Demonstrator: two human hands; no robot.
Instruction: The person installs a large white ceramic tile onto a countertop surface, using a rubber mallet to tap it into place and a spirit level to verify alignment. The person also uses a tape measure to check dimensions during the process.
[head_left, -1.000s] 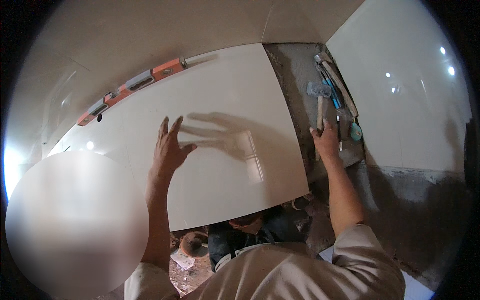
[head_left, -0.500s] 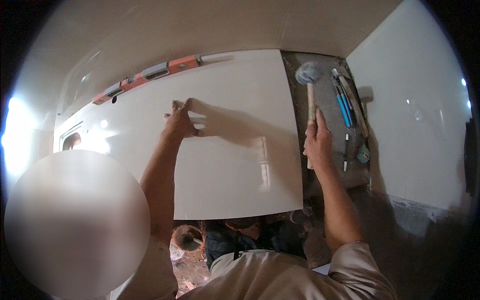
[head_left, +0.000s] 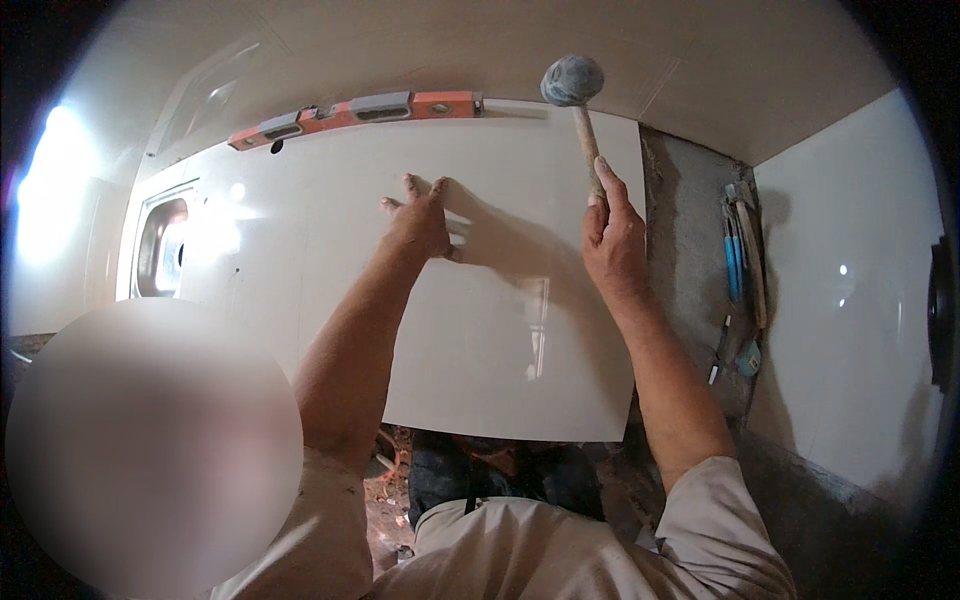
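Note:
A large glossy cream tile slab (head_left: 490,370) lies flat in front of me. My left hand (head_left: 422,225) is over its middle with fingers spread, fingertips at the surface, holding nothing. My right hand (head_left: 614,245) is closed around the wooden handle of a rubber mallet (head_left: 573,80), above the slab's right edge. The mallet's grey, dusty head points away from me and appears in front of the back wall, raised off the slab. An orange and grey spirit level (head_left: 365,110) rests along the slab's far edge.
Right of the slab, a rough grey strip (head_left: 685,230) holds blue-handled pliers (head_left: 734,262), a wooden-handled hammer (head_left: 750,240), a marker (head_left: 719,350) and a green tape measure (head_left: 748,358). A metal sink (head_left: 160,250) is set in at left. Tiled walls stand behind and right. A blurred disc covers the lower left.
My right hand has carried the mallet left, from over the grey strip to over the slab's right edge. My left hand stays spread on the slab. The view has shifted left.

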